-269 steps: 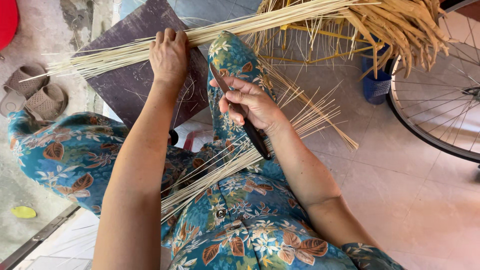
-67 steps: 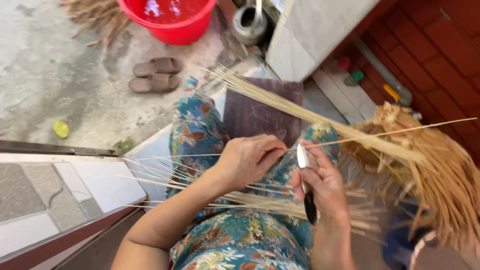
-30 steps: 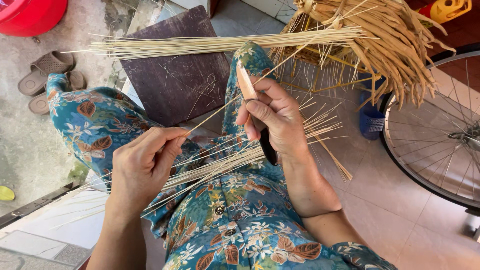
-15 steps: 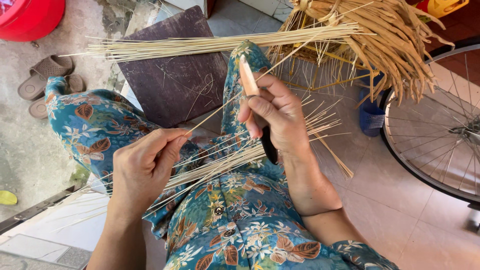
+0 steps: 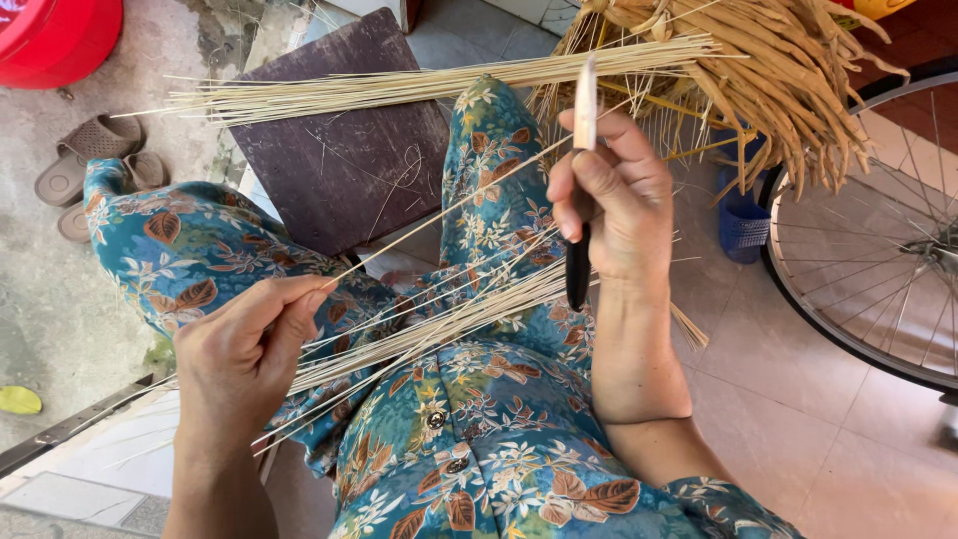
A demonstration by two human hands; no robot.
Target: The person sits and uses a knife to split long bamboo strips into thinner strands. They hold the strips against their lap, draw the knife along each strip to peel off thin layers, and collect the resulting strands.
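My left hand [image 5: 244, 344] pinches the near end of one thin pale stick [image 5: 449, 205], which slants up toward my right hand. My right hand [image 5: 611, 200] grips a knife [image 5: 581, 180] with a black handle, its blade pointing up and the stick meeting it near my thumb. A loose bundle of thin sticks [image 5: 439, 324] lies across my lap on blue floral trousers [image 5: 469, 439]. A second bundle of sticks [image 5: 419, 85] rests across a dark board and my knee.
A dark wooden board [image 5: 344, 165] lies ahead of my knees. Dry palm leaves [image 5: 778, 60] hang at upper right, over a blue basket [image 5: 743, 225]. A bicycle wheel [image 5: 878, 269] stands at right. A red basin [image 5: 55, 35] and sandals [image 5: 95, 165] are at left.
My right hand has lifted the knife higher and turned the blade more upright. My left hand has drawn the single stick slightly down and left.
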